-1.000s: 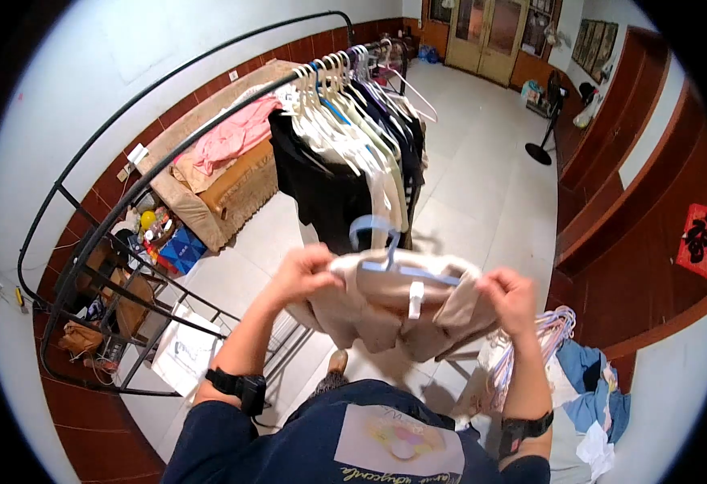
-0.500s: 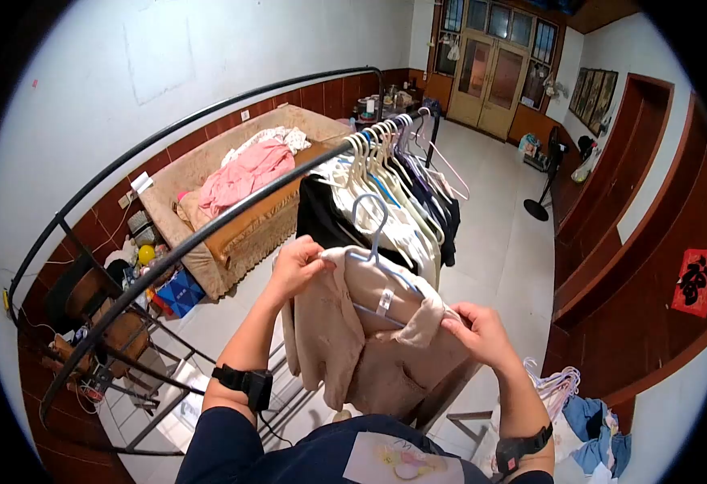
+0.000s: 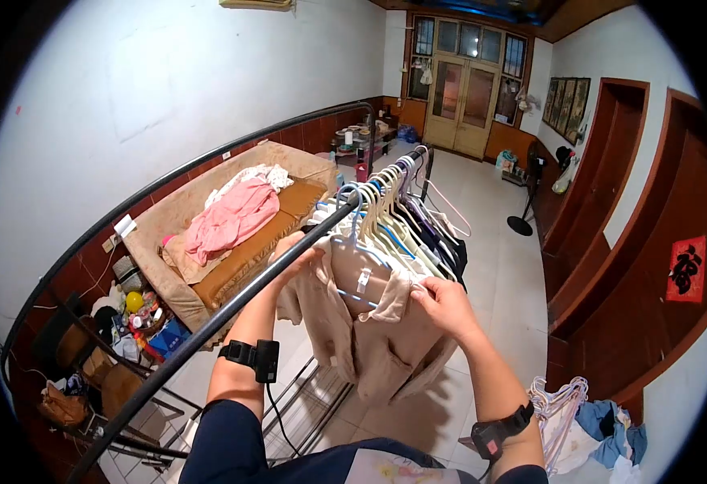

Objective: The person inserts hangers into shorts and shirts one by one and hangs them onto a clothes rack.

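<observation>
A beige jacket (image 3: 369,343) with a collar and a white neck label sits on a light blue hanger (image 3: 353,234). The hanger's hook is up at the black rail (image 3: 248,274) and appears to loop over it. My left hand (image 3: 295,256), partly hidden behind the rail, is closed on the jacket's left shoulder. On the other side, my right hand (image 3: 448,310) pinches the right shoulder beside the collar. Just beyond the jacket, several garments (image 3: 442,242) hang close together on white, purple and pink hangers.
A sofa (image 3: 148,234) with a pink cloth (image 3: 232,218) on it stands beyond the rail. Lower left are a chair (image 3: 123,395) and a pile of odds and ends. Lower right lie loose hangers (image 3: 559,403) and blue clothing (image 3: 603,427). A black fan (image 3: 527,194) stands near the doorways.
The jacket on its hanger has moved forward and up to the rail, where its hook now meets the bar. Both hands keep hold of the shoulders. The view has tilted up.
</observation>
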### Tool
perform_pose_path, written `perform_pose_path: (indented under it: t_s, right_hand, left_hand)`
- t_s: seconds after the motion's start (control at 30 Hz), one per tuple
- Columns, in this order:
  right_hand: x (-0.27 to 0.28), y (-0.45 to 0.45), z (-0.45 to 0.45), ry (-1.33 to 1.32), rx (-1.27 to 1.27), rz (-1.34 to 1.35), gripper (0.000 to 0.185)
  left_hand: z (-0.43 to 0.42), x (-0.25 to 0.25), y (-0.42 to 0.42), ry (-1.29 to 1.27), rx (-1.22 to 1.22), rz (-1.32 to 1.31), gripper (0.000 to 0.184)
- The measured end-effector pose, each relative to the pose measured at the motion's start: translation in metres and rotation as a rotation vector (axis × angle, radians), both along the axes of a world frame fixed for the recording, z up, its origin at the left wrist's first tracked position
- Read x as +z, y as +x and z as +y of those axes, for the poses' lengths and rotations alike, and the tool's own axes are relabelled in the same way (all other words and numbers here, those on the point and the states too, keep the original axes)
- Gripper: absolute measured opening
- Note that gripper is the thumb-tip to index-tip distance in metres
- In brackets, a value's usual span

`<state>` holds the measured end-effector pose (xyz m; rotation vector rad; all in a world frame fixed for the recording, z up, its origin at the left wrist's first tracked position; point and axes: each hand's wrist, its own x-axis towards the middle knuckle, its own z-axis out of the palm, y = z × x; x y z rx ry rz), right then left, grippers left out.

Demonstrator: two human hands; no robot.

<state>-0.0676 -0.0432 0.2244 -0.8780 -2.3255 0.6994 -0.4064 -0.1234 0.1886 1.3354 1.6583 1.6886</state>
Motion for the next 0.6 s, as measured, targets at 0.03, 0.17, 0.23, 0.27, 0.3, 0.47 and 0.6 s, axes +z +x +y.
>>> perform_pose_path:
  t_s: [0.03,0.17,0.23,0.27,0.3,0.47,0.6]
  right_hand:
    - [-0.007,-0.004,0.003,0.006,-0.019,-0.032,0.024]
    - [-0.022,-0.011,0.011,-0.015,-0.060,-0.045,0.024]
    - [-0.025,-0.014,0.013,-0.026,-0.122,-0.063,0.023]
    - [-0.029,-0.014,0.015,-0.028,-0.125,-0.067,0.023]
    - [-0.034,-0.015,0.017,-0.019,-0.129,-0.046,0.022]
    - [-0.040,-0.013,0.006,0.031,-0.226,-0.084,0.023]
    - [-0.067,0.006,0.003,0.228,-0.135,0.110,0.026]
  left_hand:
    - [0.004,-0.010,-0.007,-0.012,0.024,0.021,0.011]
    - [0.038,-0.068,-0.050,-0.079,0.055,0.156,0.007]
    - [0.040,-0.071,-0.049,-0.110,0.029,0.086,0.007]
    - [0.042,-0.073,-0.050,-0.112,0.025,0.082,0.007]
    - [0.044,-0.075,-0.051,-0.098,0.034,0.133,0.006]
    - [0.070,-0.111,-0.075,-0.050,-0.032,0.101,0.010]
    - [0.029,-0.052,-0.020,-0.036,0.002,-0.006,0.008]
